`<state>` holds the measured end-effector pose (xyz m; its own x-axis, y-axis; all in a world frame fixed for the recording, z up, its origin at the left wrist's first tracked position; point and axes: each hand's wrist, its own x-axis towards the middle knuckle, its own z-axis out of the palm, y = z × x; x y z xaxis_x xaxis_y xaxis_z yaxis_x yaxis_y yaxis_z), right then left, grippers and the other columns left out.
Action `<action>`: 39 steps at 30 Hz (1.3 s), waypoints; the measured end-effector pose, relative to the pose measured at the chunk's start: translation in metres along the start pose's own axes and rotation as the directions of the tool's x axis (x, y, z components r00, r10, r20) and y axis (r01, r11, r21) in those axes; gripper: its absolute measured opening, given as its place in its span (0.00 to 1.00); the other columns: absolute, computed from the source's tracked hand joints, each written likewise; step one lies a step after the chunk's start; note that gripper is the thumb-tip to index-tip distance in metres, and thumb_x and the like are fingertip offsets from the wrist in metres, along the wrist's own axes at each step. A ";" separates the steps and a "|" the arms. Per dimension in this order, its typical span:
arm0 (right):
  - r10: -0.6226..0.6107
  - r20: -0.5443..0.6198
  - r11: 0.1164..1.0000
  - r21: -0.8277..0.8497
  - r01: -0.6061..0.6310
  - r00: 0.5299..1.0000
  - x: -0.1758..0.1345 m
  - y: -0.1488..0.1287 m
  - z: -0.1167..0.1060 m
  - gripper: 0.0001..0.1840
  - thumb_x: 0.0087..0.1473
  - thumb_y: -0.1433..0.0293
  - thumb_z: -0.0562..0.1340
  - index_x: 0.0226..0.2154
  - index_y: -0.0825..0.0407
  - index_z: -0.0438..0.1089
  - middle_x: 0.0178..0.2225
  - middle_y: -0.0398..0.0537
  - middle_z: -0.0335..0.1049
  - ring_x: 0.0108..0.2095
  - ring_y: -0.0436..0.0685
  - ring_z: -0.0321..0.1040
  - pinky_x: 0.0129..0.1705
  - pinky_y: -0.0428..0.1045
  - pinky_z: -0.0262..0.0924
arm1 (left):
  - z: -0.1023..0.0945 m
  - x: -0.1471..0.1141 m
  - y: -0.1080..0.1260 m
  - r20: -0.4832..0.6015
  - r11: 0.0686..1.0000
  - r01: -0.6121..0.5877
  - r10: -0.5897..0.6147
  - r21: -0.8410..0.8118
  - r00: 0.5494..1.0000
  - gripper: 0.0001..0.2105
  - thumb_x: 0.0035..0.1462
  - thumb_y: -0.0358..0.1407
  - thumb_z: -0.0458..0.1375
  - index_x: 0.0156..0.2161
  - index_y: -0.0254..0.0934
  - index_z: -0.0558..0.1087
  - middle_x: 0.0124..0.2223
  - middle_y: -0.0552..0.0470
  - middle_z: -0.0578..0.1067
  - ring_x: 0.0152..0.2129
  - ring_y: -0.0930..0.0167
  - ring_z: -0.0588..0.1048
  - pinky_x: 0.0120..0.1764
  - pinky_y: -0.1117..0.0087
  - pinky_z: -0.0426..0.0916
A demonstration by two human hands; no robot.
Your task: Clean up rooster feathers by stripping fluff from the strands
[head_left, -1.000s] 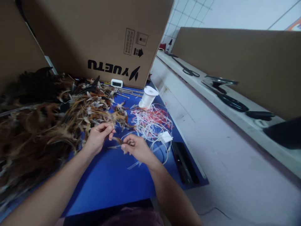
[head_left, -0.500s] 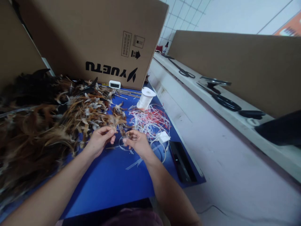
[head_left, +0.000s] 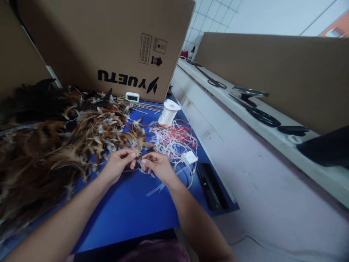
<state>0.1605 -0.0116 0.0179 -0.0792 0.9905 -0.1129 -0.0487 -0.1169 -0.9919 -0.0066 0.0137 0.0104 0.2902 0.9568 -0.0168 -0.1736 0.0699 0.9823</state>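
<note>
My left hand is closed in a pinch on the base of brown feathers, whose tips fan out away from me. Close against its fingertips, my right hand pinches a small dark-brown feather. A thin clear loop shows below the fingers; whether a hand holds it I cannot tell. To the left spreads a large pile of brown, white and black feathers. Just beyond my right hand lies a tangle of white and red strips.
A white spool, a small digital display and thin sticks stand or lie toward the cardboard box. At right are a white adapter with cable and a black phone-like slab. Scissors lie on the ledge.
My two hands have come closer together, the fingertips now nearly meeting. The feathers in my left hand have shifted slightly right. Other things stay put.
</note>
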 end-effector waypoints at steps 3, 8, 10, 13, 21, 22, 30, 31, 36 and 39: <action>-0.022 -0.022 1.000 -0.007 0.022 1.000 0.000 -0.003 -0.002 0.10 0.44 0.65 0.65 0.31 0.54 0.74 0.18 0.40 0.70 0.18 0.48 0.66 0.18 0.42 0.60 | -0.003 0.003 -0.001 -0.031 1.000 -0.014 0.014 0.011 0.999 0.09 0.50 0.40 0.63 0.29 0.35 0.75 0.18 0.57 0.70 0.18 0.76 0.66 0.29 0.73 0.61; -0.056 -0.065 0.998 -0.031 0.054 0.996 -0.001 -0.007 -0.005 0.11 0.46 0.65 0.64 0.32 0.53 0.75 0.20 0.42 0.71 0.21 0.49 0.70 0.19 0.42 0.61 | -0.006 0.005 0.000 -0.074 0.999 -0.032 0.032 0.010 0.997 0.08 0.50 0.39 0.63 0.26 0.36 0.74 0.17 0.56 0.70 0.19 0.75 0.67 0.29 0.74 0.61; -0.077 -0.092 0.997 -0.038 0.074 0.993 -0.002 -0.008 -0.007 0.10 0.45 0.65 0.64 0.32 0.53 0.75 0.20 0.42 0.71 0.22 0.50 0.71 0.19 0.42 0.61 | -0.006 0.005 0.001 -0.087 1.000 -0.028 0.028 -0.002 0.996 0.08 0.50 0.39 0.63 0.26 0.36 0.74 0.17 0.57 0.70 0.19 0.76 0.67 0.30 0.74 0.62; -0.095 -0.124 0.994 -0.059 0.088 0.988 -0.002 -0.010 -0.009 0.10 0.44 0.66 0.65 0.32 0.52 0.74 0.20 0.41 0.71 0.21 0.50 0.71 0.19 0.43 0.62 | -0.005 0.005 0.003 -0.111 0.999 -0.034 0.031 -0.025 0.993 0.09 0.48 0.39 0.64 0.25 0.35 0.73 0.16 0.57 0.69 0.18 0.76 0.67 0.32 0.74 0.63; -0.115 -0.183 0.988 -0.118 0.095 0.976 -0.002 -0.009 -0.012 0.09 0.43 0.67 0.66 0.31 0.51 0.73 0.21 0.41 0.71 0.23 0.52 0.72 0.22 0.45 0.64 | -0.006 0.006 0.005 -0.163 0.995 -0.017 0.002 -0.094 0.987 0.09 0.44 0.38 0.67 0.26 0.33 0.74 0.18 0.56 0.70 0.17 0.77 0.67 0.25 0.75 0.62; -0.117 -0.181 0.988 -0.124 0.095 0.976 -0.002 -0.008 -0.012 0.09 0.43 0.67 0.66 0.31 0.51 0.73 0.21 0.41 0.71 0.23 0.52 0.72 0.22 0.45 0.64 | -0.006 0.007 0.005 -0.168 0.995 -0.023 0.006 -0.099 0.986 0.09 0.43 0.38 0.67 0.25 0.33 0.74 0.19 0.56 0.71 0.17 0.77 0.67 0.25 0.75 0.63; -0.127 -0.171 0.982 -0.161 0.100 0.977 -0.002 -0.002 -0.013 0.07 0.45 0.68 0.65 0.31 0.51 0.73 0.22 0.42 0.72 0.24 0.52 0.72 0.23 0.46 0.65 | -0.008 0.008 0.000 -0.208 0.997 -0.069 0.063 -0.022 0.976 0.08 0.45 0.37 0.65 0.25 0.33 0.74 0.19 0.55 0.72 0.18 0.76 0.69 0.27 0.75 0.65; -0.128 -0.173 0.982 -0.162 0.100 0.977 -0.001 -0.001 -0.013 0.07 0.45 0.68 0.65 0.31 0.51 0.73 0.22 0.42 0.72 0.24 0.52 0.72 0.24 0.46 0.65 | -0.008 0.008 0.000 -0.211 0.997 -0.072 0.068 -0.013 0.975 0.08 0.46 0.37 0.65 0.25 0.33 0.74 0.19 0.55 0.72 0.18 0.76 0.69 0.27 0.74 0.65; -0.132 -0.189 0.977 -0.190 0.095 0.973 -0.001 0.000 -0.013 0.06 0.45 0.69 0.64 0.31 0.50 0.73 0.22 0.41 0.71 0.24 0.53 0.72 0.24 0.47 0.65 | -0.007 0.008 0.003 -0.241 0.997 -0.078 0.078 0.009 0.967 0.08 0.45 0.37 0.65 0.25 0.33 0.74 0.19 0.55 0.72 0.18 0.75 0.69 0.26 0.74 0.65; -0.141 -0.207 0.974 -0.206 0.098 0.968 -0.001 0.000 -0.015 0.06 0.45 0.69 0.63 0.31 0.50 0.73 0.22 0.41 0.71 0.24 0.53 0.71 0.24 0.47 0.65 | -0.008 0.009 0.005 -0.254 0.997 -0.078 0.075 -0.001 0.964 0.09 0.44 0.37 0.65 0.24 0.33 0.74 0.18 0.55 0.71 0.17 0.76 0.68 0.26 0.74 0.65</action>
<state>0.1751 -0.0113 0.0175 0.1367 0.9904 0.0187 0.1500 -0.0021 -0.9887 -0.0121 0.0246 0.0138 0.0277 0.9996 0.0101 -0.1966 -0.0044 0.9805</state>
